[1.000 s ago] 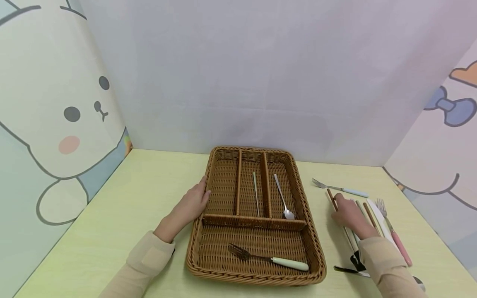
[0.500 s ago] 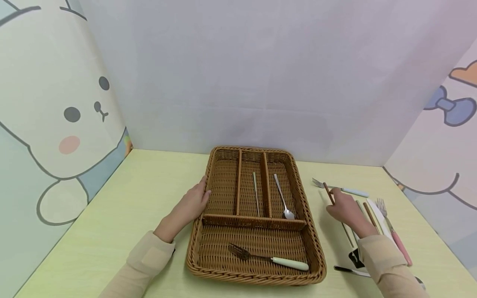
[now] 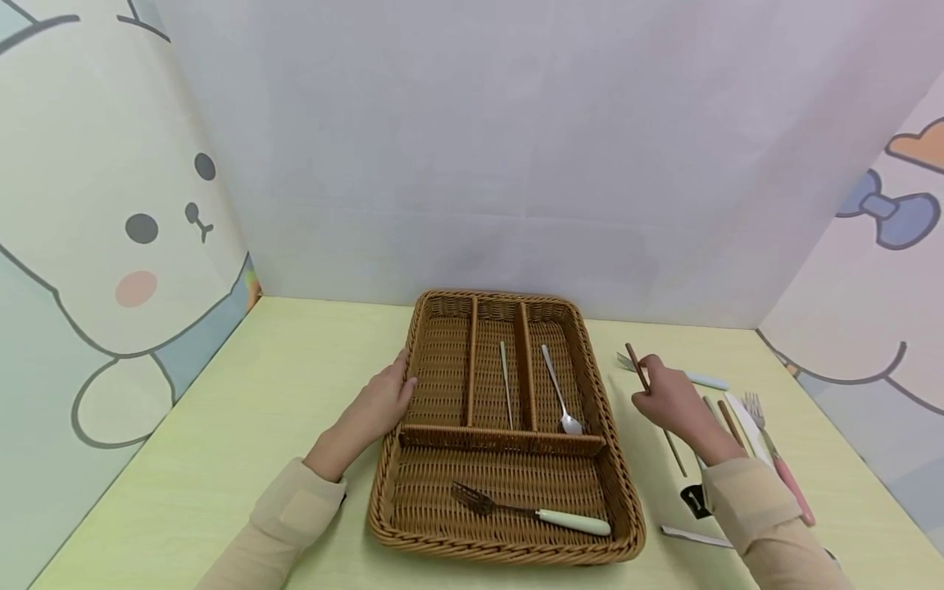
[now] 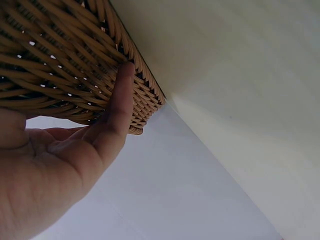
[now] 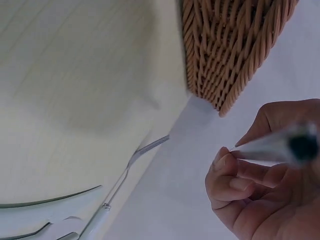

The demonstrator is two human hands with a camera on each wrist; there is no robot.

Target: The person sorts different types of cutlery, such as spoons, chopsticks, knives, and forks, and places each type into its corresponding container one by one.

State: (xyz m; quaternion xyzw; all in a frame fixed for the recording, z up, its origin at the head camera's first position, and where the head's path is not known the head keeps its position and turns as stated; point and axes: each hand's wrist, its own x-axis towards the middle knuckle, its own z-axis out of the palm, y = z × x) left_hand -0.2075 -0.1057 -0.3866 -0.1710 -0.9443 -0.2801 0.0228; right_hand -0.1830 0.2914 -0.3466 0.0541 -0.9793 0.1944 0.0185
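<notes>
A brown wicker cutlery tray (image 3: 509, 554) with several compartments stands mid-table. My left hand (image 3: 374, 403) holds its left side, thumb over the rim; in the left wrist view a finger of that hand (image 4: 65, 160) lies along the outer wicker wall. To the tray's right, my right hand (image 3: 677, 406) pinches a brown-topped chopstick (image 3: 636, 365), raised and slanting, with its thinner end pointing down toward me. The right wrist view shows the chopstick (image 5: 267, 148) end-on and blurred between thumb and fingers. Inside the tray are a green-topped stick (image 3: 506, 377), a spoon (image 3: 570, 423) and a white-handled fork (image 3: 574, 522).
Right of the tray lie a blue-handled fork (image 3: 706, 381), a white knife (image 3: 746, 419), a pink-handled fork (image 3: 792, 490) and more sticks, partly hidden by my right arm. A black piece (image 3: 695, 501) lies under the wrist. A pale wall (image 3: 516, 164) rises behind.
My right hand has lifted the chopstick from among the cutlery and moved it up and left toward the tray. The left hand has stayed in place.
</notes>
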